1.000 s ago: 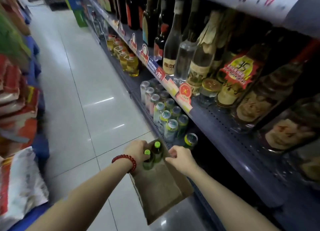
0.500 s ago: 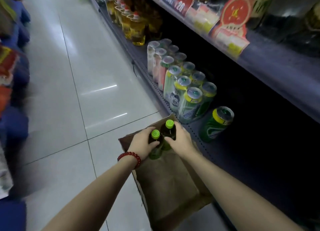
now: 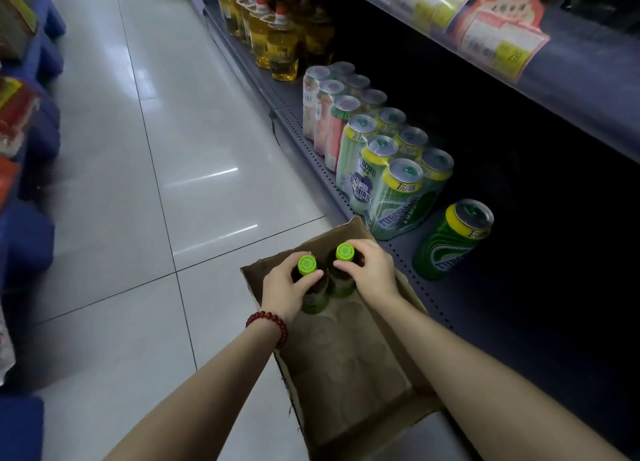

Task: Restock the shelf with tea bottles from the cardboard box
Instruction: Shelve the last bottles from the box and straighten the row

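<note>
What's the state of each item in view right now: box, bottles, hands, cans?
cardboard box: open, on the floor, only two bottles inside
left tea bottle: upright, capped, gripped by left hand
right tea bottle: upright, capped, gripped by right hand
loose green can: upright on the bottom shelf, sealed
green can multipack: shrink-wrapped, upright

Shrink-wrapped beer cans beside oil bottles

floor: cardboard box | bottom shelf: can packs, single green can, oil bottles
</note>
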`<state>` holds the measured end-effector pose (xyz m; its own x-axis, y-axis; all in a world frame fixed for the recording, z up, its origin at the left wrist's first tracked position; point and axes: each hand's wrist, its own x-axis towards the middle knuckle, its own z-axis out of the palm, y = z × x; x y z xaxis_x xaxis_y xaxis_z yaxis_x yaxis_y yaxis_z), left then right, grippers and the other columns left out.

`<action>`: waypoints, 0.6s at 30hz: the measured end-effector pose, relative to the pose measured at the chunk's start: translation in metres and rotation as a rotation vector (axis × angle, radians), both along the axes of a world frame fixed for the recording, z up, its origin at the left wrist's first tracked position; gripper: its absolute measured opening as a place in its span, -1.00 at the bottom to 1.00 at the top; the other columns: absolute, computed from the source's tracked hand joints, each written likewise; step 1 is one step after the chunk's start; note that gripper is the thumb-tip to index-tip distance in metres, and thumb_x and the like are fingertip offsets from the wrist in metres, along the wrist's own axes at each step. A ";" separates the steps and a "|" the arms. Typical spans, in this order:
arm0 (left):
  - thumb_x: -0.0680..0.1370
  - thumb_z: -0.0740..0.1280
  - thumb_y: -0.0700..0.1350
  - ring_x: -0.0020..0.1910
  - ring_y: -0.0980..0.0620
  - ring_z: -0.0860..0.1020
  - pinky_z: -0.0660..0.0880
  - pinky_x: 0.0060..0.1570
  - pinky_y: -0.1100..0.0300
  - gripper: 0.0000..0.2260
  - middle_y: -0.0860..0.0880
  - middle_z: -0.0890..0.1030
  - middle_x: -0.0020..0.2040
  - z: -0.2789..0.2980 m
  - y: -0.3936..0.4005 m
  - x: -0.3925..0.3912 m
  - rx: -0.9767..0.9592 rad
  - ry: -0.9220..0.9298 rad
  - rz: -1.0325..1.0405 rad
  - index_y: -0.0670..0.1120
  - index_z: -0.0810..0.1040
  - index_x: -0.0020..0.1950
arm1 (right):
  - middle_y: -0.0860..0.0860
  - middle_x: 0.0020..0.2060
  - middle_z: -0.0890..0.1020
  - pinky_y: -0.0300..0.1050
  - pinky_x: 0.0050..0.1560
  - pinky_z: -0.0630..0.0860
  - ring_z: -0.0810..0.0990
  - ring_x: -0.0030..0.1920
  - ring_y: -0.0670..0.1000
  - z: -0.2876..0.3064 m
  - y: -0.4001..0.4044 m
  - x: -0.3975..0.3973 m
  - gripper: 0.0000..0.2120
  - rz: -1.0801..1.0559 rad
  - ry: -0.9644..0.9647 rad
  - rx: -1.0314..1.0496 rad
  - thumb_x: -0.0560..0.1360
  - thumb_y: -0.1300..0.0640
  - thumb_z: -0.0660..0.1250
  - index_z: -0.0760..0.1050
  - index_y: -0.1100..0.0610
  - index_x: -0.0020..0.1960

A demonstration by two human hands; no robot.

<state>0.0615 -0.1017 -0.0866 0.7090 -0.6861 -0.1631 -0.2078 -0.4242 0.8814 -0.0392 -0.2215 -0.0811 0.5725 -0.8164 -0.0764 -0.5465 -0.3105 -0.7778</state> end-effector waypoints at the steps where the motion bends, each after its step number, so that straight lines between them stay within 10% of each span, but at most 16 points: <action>1: 0.44 0.45 -0.09 0.15 0.05 0.54 0.43 0.20 0.20 -0.67 0.01 0.64 0.12 0.002 0.001 0.000 -0.008 -0.003 0.021 -0.06 0.57 0.20 | 0.08 0.09 0.64 -0.22 0.06 0.41 0.57 0.12 0.06 0.001 0.002 -0.003 -0.61 0.013 0.004 -0.005 0.37 0.13 0.49 0.58 0.22 0.17; 9: 0.44 0.45 -0.06 -0.04 -0.01 0.62 0.54 0.07 0.09 -0.78 -0.03 0.68 -0.08 0.068 0.008 -0.005 -0.013 -0.042 0.017 -0.09 0.61 0.05 | -0.03 -0.12 0.70 0.09 0.08 0.56 0.64 -0.02 0.04 0.073 0.019 -0.020 -0.76 -0.021 -0.104 0.090 0.35 -0.08 0.40 0.57 -0.01 -0.02; 18: 0.46 0.43 -0.03 -0.14 -0.01 0.60 0.54 -0.03 0.11 -0.84 -0.04 0.65 -0.18 0.271 0.028 -0.026 -0.054 -0.085 -0.066 -0.09 0.61 -0.06 | 0.01 -0.22 0.66 0.03 -0.07 0.56 0.62 -0.10 0.07 0.270 0.051 -0.051 -0.83 -0.063 -0.107 0.029 0.39 -0.09 0.39 0.54 0.00 -0.14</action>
<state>0.0358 -0.0739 0.1841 0.6717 -0.7379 -0.0658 -0.3090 -0.3599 0.8803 -0.0902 -0.1706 0.1884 0.5266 -0.8491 -0.0422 -0.4779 -0.2546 -0.8407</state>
